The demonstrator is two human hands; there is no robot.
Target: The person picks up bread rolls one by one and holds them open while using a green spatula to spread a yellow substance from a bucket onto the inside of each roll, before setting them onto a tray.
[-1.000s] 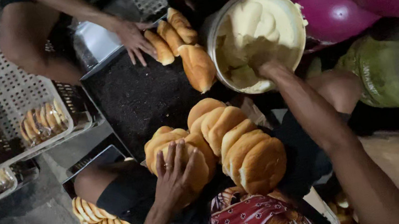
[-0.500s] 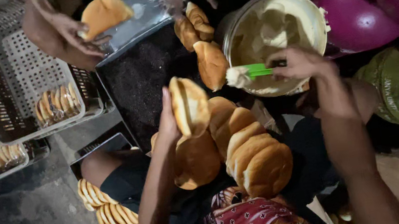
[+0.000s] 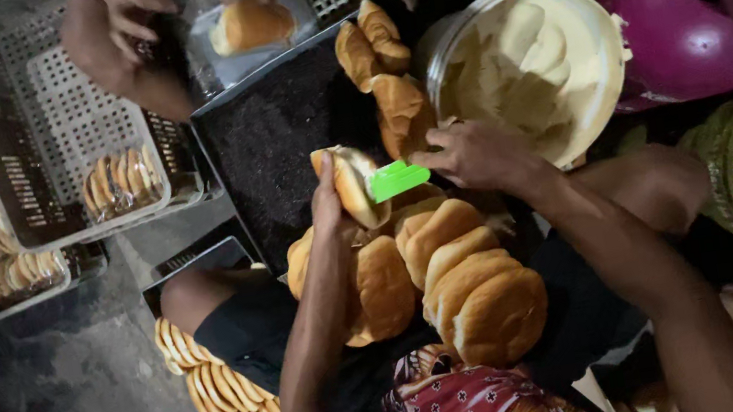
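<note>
Two grey slotted crates (image 3: 37, 139) fill the upper left, each holding bagged buns; beside them a dark baking tray (image 3: 279, 141) lies ahead of my knees, and a round tub of pale spread (image 3: 538, 54) sits at its right end, with magenta plastic basins (image 3: 697, 21) beyond. A stack of whole buns (image 3: 456, 289) rests on my lap, over a red patterned cloth (image 3: 473, 403), and more bagged buns (image 3: 211, 394) lie on the floor by my left thigh. My left hand (image 3: 327, 197) is curled around a split bun (image 3: 354, 184), held upright on edge just above the stack, fingers closed on its crust. My right hand (image 3: 475, 156) is closed on a green plastic spreader (image 3: 396, 178), its blade touching the bun's cut face. I judge the bun light, soft and easily crushed, best gripped by the crust with light pressure; the spreader is stiff and likely greasy. Finished buns (image 3: 380, 68) lie on the tray's far edge, close to the tub. Another person's hands (image 3: 162, 4) hold a bun (image 3: 252, 24) over a clear bag at the top, crowding that end of the tray.
</note>
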